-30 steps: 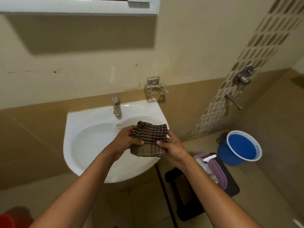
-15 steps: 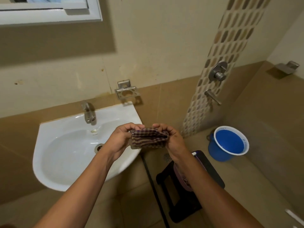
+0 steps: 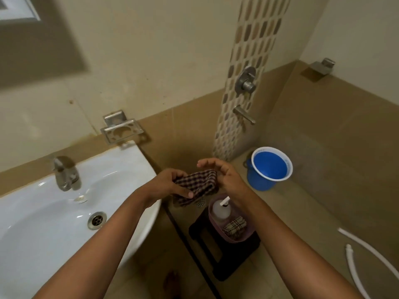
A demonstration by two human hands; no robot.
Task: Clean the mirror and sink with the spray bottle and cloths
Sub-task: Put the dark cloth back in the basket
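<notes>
Swung rightward since a second ago: sink point(image 3: 64, 212) now at the left edge of view, mirror frame point(image 3: 19, 9) cut down to a corner sliver top left, cloth point(image 3: 198, 186) carried off the basin and out past its right rim, above the floor. Right hand point(image 3: 224, 178) opened since half a second ago, no longer pinching.

Progress, judged: basin white and glossy, no visible grime, but cleaned or merely wet not tellable. Mirror glass out of view, state unknown. Hands over the stool point(image 3: 224, 255) and its tub; cloth bunched rather than spread. Likely a changeover or put-away between stages; which stage, uncertain.

Left to right:
- Sink bowl: nothing in it, drain point(image 3: 97, 221) open, tap point(image 3: 64, 175) at the back rim, no water seen running.
- Wall soap dish point(image 3: 122, 130) above the sink's right back corner: bare.
- Left hand point(image 3: 170, 186): fingers curled under the checked cloth, thumb laid across it, clamping.
- Right hand: fingers spread and loosely bent, cupped beside the cloth's right end, possibly touching, not gripping.
- Pink tub point(image 3: 237, 236) on the black stool: spray bottle point(image 3: 221, 209) upright at its far end, second checked cloth point(image 3: 234, 226) folded at the near end.
- Blue bucket point(image 3: 269, 167) on the floor by the tiled corner: interior all blue, water or not untellable.
- White hose point(image 3: 367, 255) on the floor, right edge.
</notes>
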